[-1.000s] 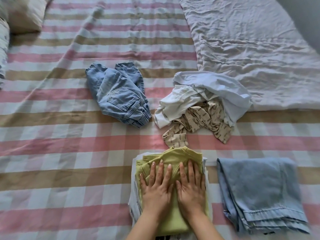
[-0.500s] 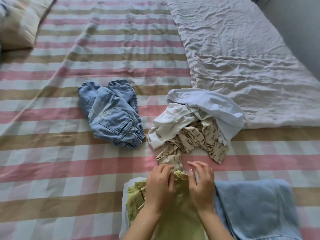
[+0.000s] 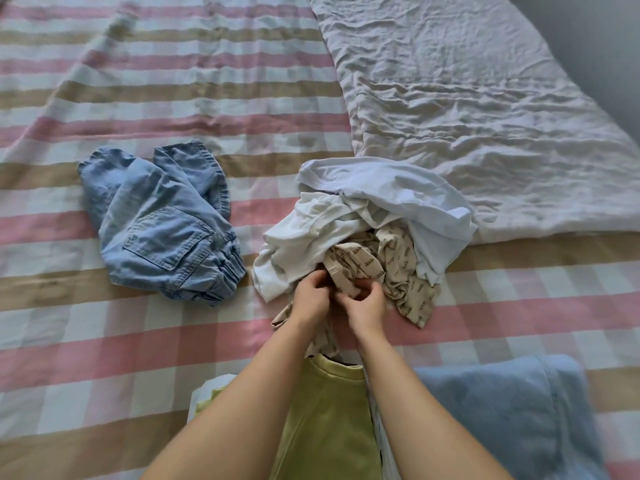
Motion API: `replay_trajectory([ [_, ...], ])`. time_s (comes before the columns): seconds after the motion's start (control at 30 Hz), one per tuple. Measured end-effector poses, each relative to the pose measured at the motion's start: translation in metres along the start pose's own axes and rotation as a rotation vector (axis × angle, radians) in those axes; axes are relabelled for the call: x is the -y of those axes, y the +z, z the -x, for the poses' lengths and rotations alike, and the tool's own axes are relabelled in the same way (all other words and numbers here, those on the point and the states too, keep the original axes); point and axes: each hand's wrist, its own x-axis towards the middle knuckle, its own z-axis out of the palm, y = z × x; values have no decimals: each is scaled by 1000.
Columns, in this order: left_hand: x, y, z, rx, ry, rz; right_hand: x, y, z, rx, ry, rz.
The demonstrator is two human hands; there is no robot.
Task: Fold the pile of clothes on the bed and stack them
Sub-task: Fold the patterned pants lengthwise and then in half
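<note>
Folded: green top (image 3: 329, 420), blue garment (image 3: 502, 414) | left hand (image 3: 311, 296) and right hand (image 3: 367, 304) are gripping beige printed garment (image 3: 398, 271) | white tops (image 3: 381, 199), denim trousers (image 3: 162, 226) are awaiting folding.

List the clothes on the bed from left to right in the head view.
Crumpled denim trousers → cream top → beige printed garment, gripped by the left hand and right hand → folded blue garment. The pale shirt and green top overlap others, so they are omitted.
</note>
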Motion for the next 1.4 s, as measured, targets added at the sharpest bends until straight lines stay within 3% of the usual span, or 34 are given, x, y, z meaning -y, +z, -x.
replay_trajectory([
  [0.17, -18, -7, 37, 98, -45, 119, 14, -6, 31, -3, -170, 0],
  [0.33, -62, -26, 96, 125, 94, 119, 69, -32, 81, 46, -358, 72],
  [0.57, -163, -79, 194, 48, 600, -121, 215, -63, 174, 270, -531, 28],
  [0.7, -226, -118, 250, -252, 871, -282, 299, -71, 235, 383, -608, 75],
  [0.83, -284, -170, 315, -405, 882, -178, 357, -67, 296, 450, -658, 146],
  [0.97, -300, -221, 368, -241, 923, -562, 386, -52, 355, 496, -770, 243],
  [1.13, -270, -260, 412, -77, 760, -562, 394, -25, 417, 538, -833, 325],
  [1.27, -235, -274, 434, -308, 899, -722, 392, -8, 456, 531, -902, 423],
  [1.4, -227, -310, 454, -589, 1041, -623, 394, -2, 483, 523, -1000, 536],
])
